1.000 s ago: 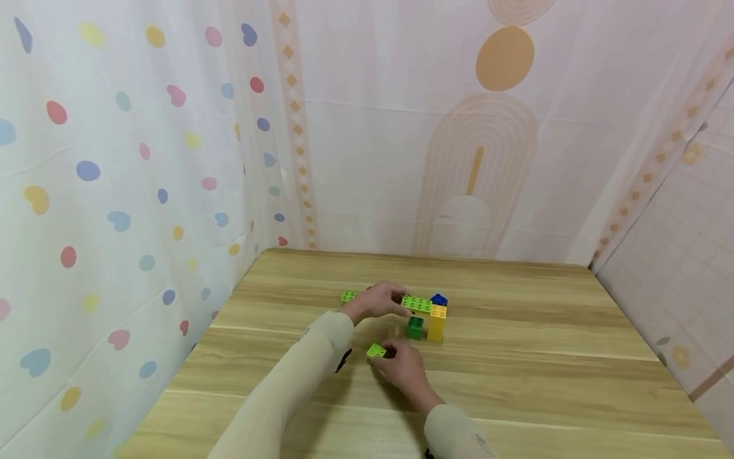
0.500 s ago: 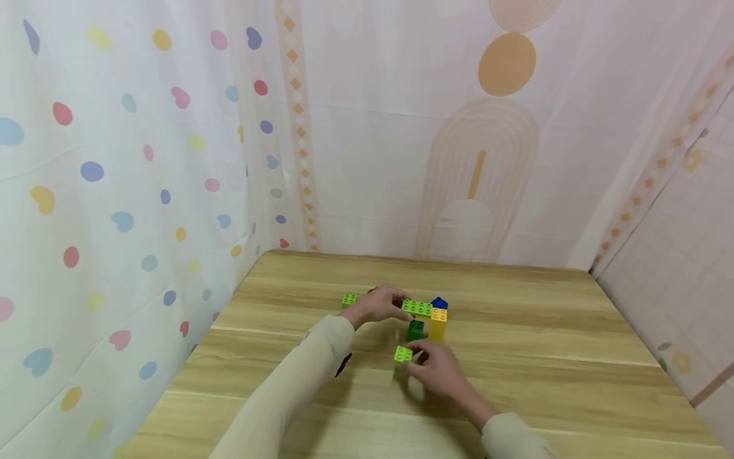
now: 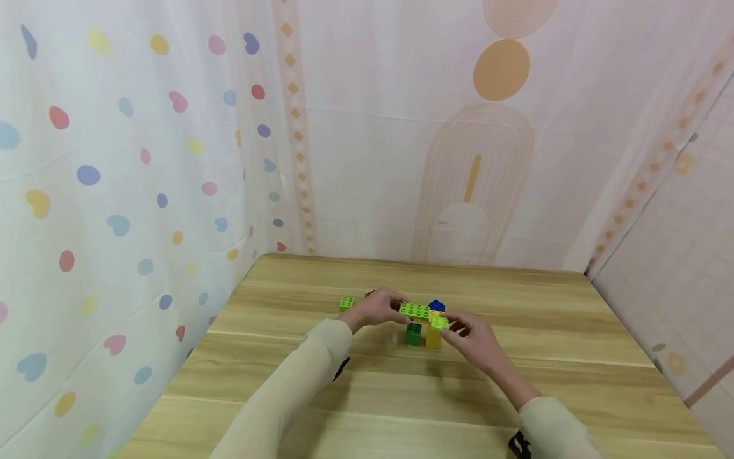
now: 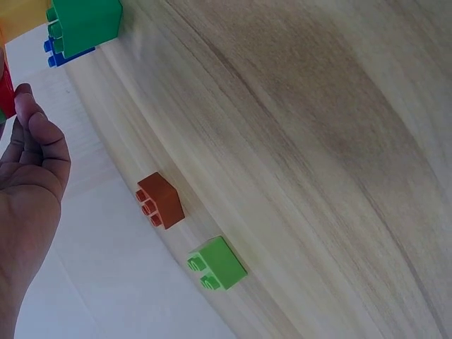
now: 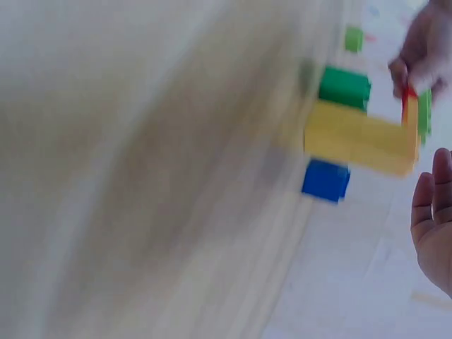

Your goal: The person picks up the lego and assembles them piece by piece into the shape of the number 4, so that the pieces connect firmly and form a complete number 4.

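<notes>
My left hand (image 3: 375, 309) grips the left end of a long lime-green building brick (image 3: 414, 310). Under that brick a red piece (image 5: 409, 102) shows in the right wrist view. The long brick reaches to the top of a tall yellow brick column (image 3: 433, 339). Over the column, my right hand (image 3: 477, 343) pinches a small lime-green brick (image 3: 439, 322) between thumb and fingers; whether it touches the top cannot be told. In the right wrist view the fingers of this hand (image 5: 438, 226) appear at the edge, with the small brick out of sight.
A dark green brick (image 3: 413, 333) stands left of the column and a blue brick (image 3: 437, 305) behind it. An orange-brown brick (image 4: 162, 200) and another lime-green brick (image 4: 220, 263) sit further left on the wooden table (image 3: 367, 408). A patterned curtain (image 3: 373, 159) hangs behind.
My right hand has carried the small lime-green brick rightward and away from me, from the table's middle to above the yellow column. The left hand stays in nearly the same place.
</notes>
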Available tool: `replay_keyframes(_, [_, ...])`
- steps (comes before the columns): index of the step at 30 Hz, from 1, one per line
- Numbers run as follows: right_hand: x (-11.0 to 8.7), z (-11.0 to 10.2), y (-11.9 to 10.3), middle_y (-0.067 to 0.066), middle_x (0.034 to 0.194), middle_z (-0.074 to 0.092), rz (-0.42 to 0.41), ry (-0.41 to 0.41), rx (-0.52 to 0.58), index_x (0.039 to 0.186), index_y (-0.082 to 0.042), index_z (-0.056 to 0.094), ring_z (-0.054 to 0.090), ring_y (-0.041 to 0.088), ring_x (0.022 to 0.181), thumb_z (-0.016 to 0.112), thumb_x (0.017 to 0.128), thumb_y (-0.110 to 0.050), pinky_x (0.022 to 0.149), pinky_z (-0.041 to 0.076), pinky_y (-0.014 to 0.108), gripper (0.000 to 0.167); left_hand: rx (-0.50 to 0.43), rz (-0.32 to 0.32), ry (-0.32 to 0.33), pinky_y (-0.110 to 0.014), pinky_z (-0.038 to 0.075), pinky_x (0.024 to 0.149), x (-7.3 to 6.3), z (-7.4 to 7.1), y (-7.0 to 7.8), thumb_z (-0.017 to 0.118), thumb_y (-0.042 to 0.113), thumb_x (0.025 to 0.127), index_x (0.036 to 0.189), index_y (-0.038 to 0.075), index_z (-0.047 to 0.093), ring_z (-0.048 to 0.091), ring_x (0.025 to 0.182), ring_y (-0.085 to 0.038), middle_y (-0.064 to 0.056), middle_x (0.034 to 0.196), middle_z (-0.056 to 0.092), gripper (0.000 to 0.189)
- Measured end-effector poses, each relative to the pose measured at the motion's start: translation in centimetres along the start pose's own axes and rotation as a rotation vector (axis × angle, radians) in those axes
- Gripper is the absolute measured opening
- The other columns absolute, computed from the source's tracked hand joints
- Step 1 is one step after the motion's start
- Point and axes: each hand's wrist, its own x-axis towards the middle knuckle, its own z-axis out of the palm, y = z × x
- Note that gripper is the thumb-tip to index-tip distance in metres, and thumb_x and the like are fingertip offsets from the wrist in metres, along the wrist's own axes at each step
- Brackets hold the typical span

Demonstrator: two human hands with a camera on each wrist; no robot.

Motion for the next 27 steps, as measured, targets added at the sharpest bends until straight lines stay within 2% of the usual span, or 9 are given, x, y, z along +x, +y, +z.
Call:
replay_keyframes(5, [0.9,-2.0,1.1,0.009,0.114,0.066,0.011,-0.004,-0.028,0.126,-0.004,0.067,0.062,0.022,0.096,0.069,0.095,-0.018,0.079,0.052,0.036,0.034,0.001,-0.012,-0.002,-0.032,0.047,0.081,0.0,0.0,0.0,0.077,0.025,0.089,0.125,0.018,0.069,0.056,0.088,-0.012,0.006,0.098,0.066,0.037])
replay_keyframes(9, [1.4,-2.7,2.0,0.011,0.117,0.065,0.006,-0.029,-0.045,0.128,-0.004,0.065,0.062,0.025,0.100,0.068,0.096,-0.019,0.083,0.052,0.042,0.036,0.005,-0.011,-0.002,-0.031,0.047,0.079,0.0,0.0,0.1,0.077,0.024,0.089,0.123,0.018,0.070,0.056,0.086,-0.012,0.005,0.097,0.066,0.035])
replay_keyframes(16, [2.1,-2.8,2.7,0.012,0.119,0.064,0.026,-0.059,-0.052,0.128,-0.005,0.066,0.062,0.028,0.103,0.068,0.096,-0.020,0.089,0.050,0.049,0.036,0.008,-0.017,0.000,-0.031,0.047,0.079,0.0,-0.1,0.2,0.077,0.024,0.089,0.123,0.016,0.070,0.057,0.087,-0.012,0.005,0.097,0.066,0.036])
replay_keyframes(27, [3.4,-2.1,2.1,0.012,0.118,0.062,0.038,-0.123,-0.081,0.128,-0.005,0.066,0.060,0.029,0.105,0.068,0.096,-0.023,0.090,0.048,0.050,0.037,0.000,-0.021,-0.003,-0.031,0.048,0.081,-0.1,-0.1,0.2,0.077,0.024,0.089,0.124,0.015,0.069,0.057,0.088,-0.012,0.005,0.098,0.067,0.037])
